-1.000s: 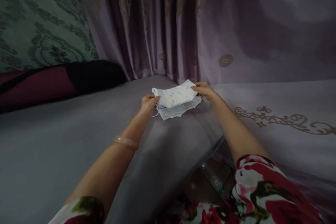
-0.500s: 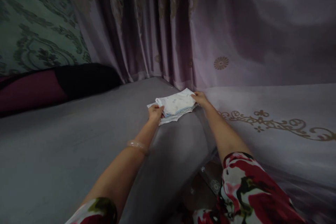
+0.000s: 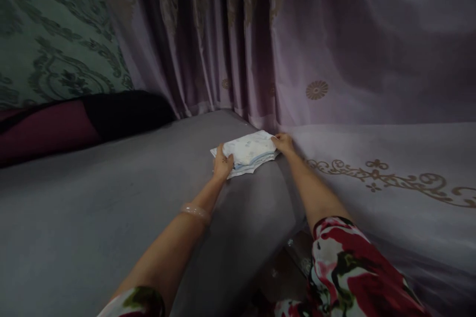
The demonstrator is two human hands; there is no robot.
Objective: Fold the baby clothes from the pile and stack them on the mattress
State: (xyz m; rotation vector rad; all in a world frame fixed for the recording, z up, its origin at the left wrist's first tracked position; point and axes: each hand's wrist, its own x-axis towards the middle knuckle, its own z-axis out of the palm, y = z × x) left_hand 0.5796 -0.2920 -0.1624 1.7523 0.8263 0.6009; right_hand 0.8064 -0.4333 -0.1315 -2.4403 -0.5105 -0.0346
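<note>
the white layered stack [image 3: 250, 149] stretches lengthwise between both hands, left hand [image 3: 222, 165] pinching its left end, right hand [image 3: 284, 143] pinching its right end.

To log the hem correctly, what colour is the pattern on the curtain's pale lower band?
Brown scrollwork, clearest in the head view.

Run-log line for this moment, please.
left hand: grips left end | right hand: grips right end | held: layered white printed fabric, blue edging | below: grey sheet | behind: purple curtain
</note>
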